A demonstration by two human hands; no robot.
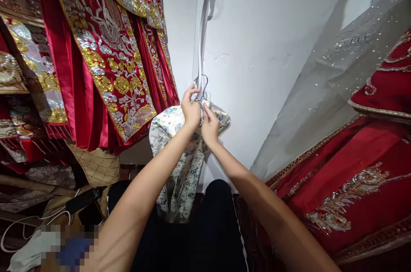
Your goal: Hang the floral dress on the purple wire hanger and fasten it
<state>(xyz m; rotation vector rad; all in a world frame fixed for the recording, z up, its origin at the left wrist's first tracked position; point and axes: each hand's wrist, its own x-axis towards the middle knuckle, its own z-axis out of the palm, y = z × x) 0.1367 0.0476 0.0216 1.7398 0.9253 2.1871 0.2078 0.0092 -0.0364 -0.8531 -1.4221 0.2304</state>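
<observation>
A pale floral dress (183, 169) with blue and green print hangs from a hanger whose hook (203, 85) catches on a thin rail against the white wall. My left hand (190, 108) grips the dress at its collar, fingers curled up by the hook. My right hand (210, 125) pinches the collar fabric just beside it, touching the left hand. Both arms reach up and forward from below. The dress body droops down between my forearms.
Red garments with gold and silver embroidery (105, 49) hang at the left. A red embroidered gown under a sheer sequined cover (346, 165) fills the right. Cables, a phone (86, 198) and clutter lie at lower left. A white wall (263, 49) stands behind.
</observation>
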